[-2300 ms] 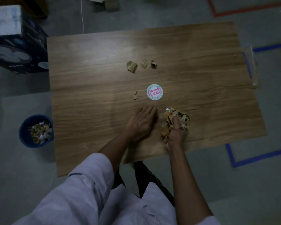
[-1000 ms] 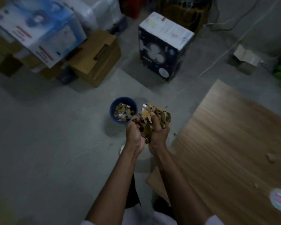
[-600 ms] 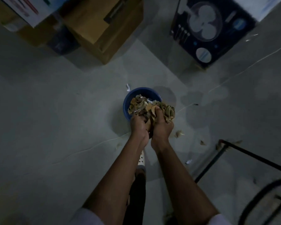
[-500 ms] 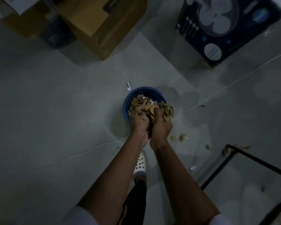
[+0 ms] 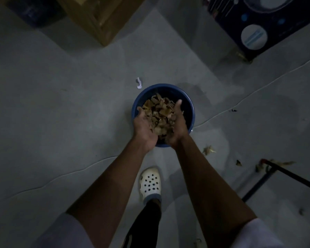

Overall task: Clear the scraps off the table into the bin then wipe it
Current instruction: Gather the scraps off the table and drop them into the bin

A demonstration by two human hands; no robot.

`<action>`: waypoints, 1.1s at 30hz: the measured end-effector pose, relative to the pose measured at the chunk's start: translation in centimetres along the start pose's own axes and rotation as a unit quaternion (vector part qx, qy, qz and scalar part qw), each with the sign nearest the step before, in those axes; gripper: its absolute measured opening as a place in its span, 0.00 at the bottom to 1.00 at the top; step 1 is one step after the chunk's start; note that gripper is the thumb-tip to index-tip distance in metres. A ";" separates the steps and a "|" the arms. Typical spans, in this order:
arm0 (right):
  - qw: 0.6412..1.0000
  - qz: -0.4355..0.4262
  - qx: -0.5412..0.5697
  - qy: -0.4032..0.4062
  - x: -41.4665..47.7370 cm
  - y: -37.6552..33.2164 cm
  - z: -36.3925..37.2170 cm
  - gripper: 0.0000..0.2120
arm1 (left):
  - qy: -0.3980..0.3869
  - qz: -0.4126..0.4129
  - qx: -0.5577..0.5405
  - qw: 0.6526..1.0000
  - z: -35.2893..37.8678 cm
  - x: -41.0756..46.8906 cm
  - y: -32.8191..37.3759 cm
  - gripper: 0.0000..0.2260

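Left hand [image 5: 143,126]: loosely cupped, fingers relaxed, against scraps [image 5: 159,114].
Right hand [image 5: 177,122]: fingers straight, flanking the pile.
Bin [image 5: 191,111]: blue, directly beneath.
Floor [image 5: 61,122]: stray bits [image 5: 208,150] lay right of it.

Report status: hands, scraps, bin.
Left hand and right hand cup the scraps between them, over the blue bin. A few stray scraps on the floor beside it. Nothing blocking the drop.
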State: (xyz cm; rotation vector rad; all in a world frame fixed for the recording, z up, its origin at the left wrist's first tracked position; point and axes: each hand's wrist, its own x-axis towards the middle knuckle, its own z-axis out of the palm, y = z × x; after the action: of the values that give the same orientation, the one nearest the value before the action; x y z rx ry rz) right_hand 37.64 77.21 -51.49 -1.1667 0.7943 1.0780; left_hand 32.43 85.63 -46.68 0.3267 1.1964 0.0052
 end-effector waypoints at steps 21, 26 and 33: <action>0.961 -0.113 0.243 -0.070 -33.3 -8.1 2.7 0.44 | -0.008 0.196 0.293 0.936 9.3 -26.2 -3.8 0.16; 0.943 -0.122 0.291 -0.102 -33.2 -6.5 0.6 0.46 | 0.070 0.248 0.239 0.936 9.7 -25.7 -2.8 0.13; 0.940 -0.114 0.319 -0.027 -26.5 -3.8 -0.5 0.45 | 0.050 0.105 0.112 0.987 8.3 -19.8 0.5 0.19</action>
State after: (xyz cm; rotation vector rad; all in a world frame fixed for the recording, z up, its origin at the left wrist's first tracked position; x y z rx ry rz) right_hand 32.87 70.19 -26.08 -0.6492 0.8554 0.5831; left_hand 32.79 80.57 -25.82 0.6555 1.2587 0.0714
